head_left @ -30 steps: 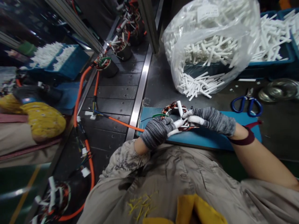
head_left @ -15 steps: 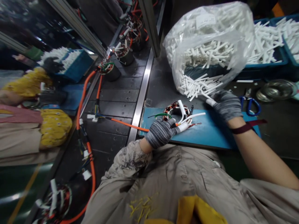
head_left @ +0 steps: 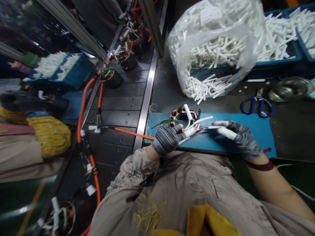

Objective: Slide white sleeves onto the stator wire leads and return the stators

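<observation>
Between the fingertips of my right hand [head_left: 238, 136] I have a thin white sleeve [head_left: 212, 127]. Its long axis runs left to right, nearly level with the blue mat's [head_left: 256, 131] length, and its free end points left at the dark-red wires [head_left: 201, 129] by my other hand. I can't tell whether the wire tips are inside it. It is above the mat, just right of the wound coil ring [head_left: 176, 114].

My left hand [head_left: 167, 138] has thumb and fingers closed on the wires at the ring's near edge. The ring lies at the mat's left part, its opening facing up; a thick white tube [head_left: 188, 112] leans over its near rim, tilted up and away to the left. A longer white tube [head_left: 206, 119] reaches right from the ring, just beyond the thin sleeve and roughly alongside it.

The orange cable [head_left: 134, 133] comes in from the left to my left hand. Past the mat's far edge stands the clear bag [head_left: 216, 32] of white tubes, with blue-handled snips [head_left: 257, 103] nearer, their blades pointing away from me.
</observation>
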A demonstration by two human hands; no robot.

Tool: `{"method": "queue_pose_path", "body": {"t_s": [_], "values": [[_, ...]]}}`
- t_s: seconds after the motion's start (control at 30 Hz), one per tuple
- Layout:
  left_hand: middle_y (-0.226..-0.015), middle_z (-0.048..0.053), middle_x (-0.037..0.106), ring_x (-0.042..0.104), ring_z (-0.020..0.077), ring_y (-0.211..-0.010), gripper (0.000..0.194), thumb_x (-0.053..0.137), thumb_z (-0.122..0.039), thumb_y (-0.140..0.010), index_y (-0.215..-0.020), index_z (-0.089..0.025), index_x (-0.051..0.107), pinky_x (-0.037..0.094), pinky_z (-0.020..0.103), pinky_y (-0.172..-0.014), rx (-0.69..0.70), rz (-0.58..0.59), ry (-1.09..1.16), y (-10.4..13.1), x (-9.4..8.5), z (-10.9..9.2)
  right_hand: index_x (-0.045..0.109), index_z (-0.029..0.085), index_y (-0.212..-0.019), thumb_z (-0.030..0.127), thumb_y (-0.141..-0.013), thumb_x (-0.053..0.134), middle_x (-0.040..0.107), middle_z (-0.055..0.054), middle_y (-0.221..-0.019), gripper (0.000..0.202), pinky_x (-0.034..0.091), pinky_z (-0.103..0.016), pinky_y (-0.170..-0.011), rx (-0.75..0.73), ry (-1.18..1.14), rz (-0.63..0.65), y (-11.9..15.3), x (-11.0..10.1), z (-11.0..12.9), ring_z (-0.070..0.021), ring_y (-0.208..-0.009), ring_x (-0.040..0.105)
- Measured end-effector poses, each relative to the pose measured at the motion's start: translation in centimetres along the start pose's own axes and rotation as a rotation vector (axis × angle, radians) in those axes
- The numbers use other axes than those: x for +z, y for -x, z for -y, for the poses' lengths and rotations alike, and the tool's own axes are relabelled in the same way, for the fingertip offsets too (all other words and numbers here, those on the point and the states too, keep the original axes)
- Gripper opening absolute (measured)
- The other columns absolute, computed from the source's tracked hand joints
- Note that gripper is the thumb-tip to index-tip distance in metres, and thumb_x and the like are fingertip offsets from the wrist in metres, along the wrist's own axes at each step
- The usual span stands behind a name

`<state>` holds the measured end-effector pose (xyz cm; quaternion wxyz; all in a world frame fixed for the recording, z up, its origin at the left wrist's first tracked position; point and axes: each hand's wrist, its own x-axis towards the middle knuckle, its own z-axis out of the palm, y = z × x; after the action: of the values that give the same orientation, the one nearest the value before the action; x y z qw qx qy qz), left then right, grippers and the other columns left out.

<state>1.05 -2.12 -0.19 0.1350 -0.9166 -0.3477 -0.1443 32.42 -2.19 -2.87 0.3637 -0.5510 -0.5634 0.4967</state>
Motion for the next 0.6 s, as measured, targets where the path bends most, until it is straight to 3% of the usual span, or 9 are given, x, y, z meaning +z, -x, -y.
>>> {"method": "queue_pose_path", "body": {"t_s": [0.1, 0.2, 0.27, 0.37, 0.47, 0.53, 0.6], "values": [[-0.104, 0.004, 0.08, 0.071, 0.0205, -0.08, 0.037, 0.065, -0.033, -0.106, -0.141, -0.042, 0.073, 0.053, 0.034, -0.075, -0.023, -0.081, -0.013, 0.2, 0.5, -0.2, 0.085, 0.032, -0.112, 0.054, -0.091, 0.079, 0.085, -0.004, -0.11, 0.031, 0.064, -0.045, -0.095, -0.12, 0.029, 0.096, -0.6, 0.1, 0.6, -0.0285, -0.1, 0.079], [-0.105, 0.004, 0.081, 0.072, 0.0205, -0.081, 0.034, 0.069, -0.037, -0.104, -0.137, -0.043, 0.075, 0.052, 0.034, -0.075, -0.039, -0.179, -0.035, 0.7, 1.3, -0.5, 0.086, 0.03, -0.112, 0.055, -0.098, 0.071, 0.084, -0.008, -0.101, 0.033, 0.062, -0.046, -0.092, -0.391, 0.297, 0.081, -0.6, 0.6, 2.0, -0.0278, -0.093, 0.076], [-0.109, 0.005, 0.082, 0.073, 0.021, -0.083, 0.037, 0.07, -0.036, -0.104, -0.14, -0.043, 0.074, 0.051, 0.034, -0.075, -0.057, -0.179, -0.024, 0.9, 1.9, -0.6, 0.087, 0.028, -0.111, 0.058, -0.101, 0.063, 0.081, -0.01, -0.089, 0.04, 0.062, -0.046, -0.086, -0.458, 0.458, 0.091, -0.6, 1.3, 3.0, -0.0272, -0.084, 0.074], [-0.113, 0.006, 0.082, 0.073, 0.0214, -0.086, 0.042, 0.066, -0.03, -0.105, -0.145, -0.042, 0.07, 0.05, 0.034, -0.077, -0.063, -0.133, 0.021, 1.0, 2.4, -0.7, 0.087, 0.028, -0.108, 0.071, -0.097, 0.059, 0.081, -0.009, -0.085, 0.053, 0.063, -0.042, -0.081, -0.242, 0.354, 0.248, -0.8, 2.9, 4.2, -0.0255, -0.079, 0.074], [-0.115, 0.006, 0.082, 0.073, 0.0215, -0.085, 0.037, 0.063, -0.025, -0.105, -0.138, -0.037, 0.076, 0.049, 0.035, -0.076, -0.022, -0.127, 0.007, 0.7, 1.9, -0.7, 0.085, 0.029, -0.093, 0.084, -0.096, 0.043, 0.073, -0.004, -0.061, 0.069, 0.059, -0.036, -0.064, 0.004, 0.166, 0.417, -1.1, 4.5, 5.1, -0.0191, -0.054, 0.066], [-0.117, 0.006, 0.082, 0.073, 0.0211, -0.084, 0.035, 0.062, -0.024, -0.105, -0.135, -0.035, 0.077, 0.049, 0.036, -0.077, 0.011, -0.122, -0.01, 0.6, 0.9, -0.8, 0.083, 0.025, -0.087, 0.085, -0.098, 0.038, 0.062, -0.002, -0.047, 0.076, 0.054, -0.033, -0.056, 0.12, 0.076, 0.461, -1.0, 4.8, 5.4, -0.0154, -0.043, 0.056], [-0.123, 0.008, 0.081, 0.074, 0.0235, -0.09, 0.038, 0.065, -0.035, -0.105, -0.143, -0.031, 0.072, 0.051, 0.039, -0.081, -0.034, -0.094, -0.015, 0.4, -0.4, -0.8, 0.082, 0.019, -0.086, 0.089, -0.094, 0.042, 0.067, -0.005, -0.053, 0.081, 0.055, -0.032, -0.059, 0.216, -0.067, 0.446, -0.8, 4.3, 5.0, -0.0158, -0.048, 0.06]]}}
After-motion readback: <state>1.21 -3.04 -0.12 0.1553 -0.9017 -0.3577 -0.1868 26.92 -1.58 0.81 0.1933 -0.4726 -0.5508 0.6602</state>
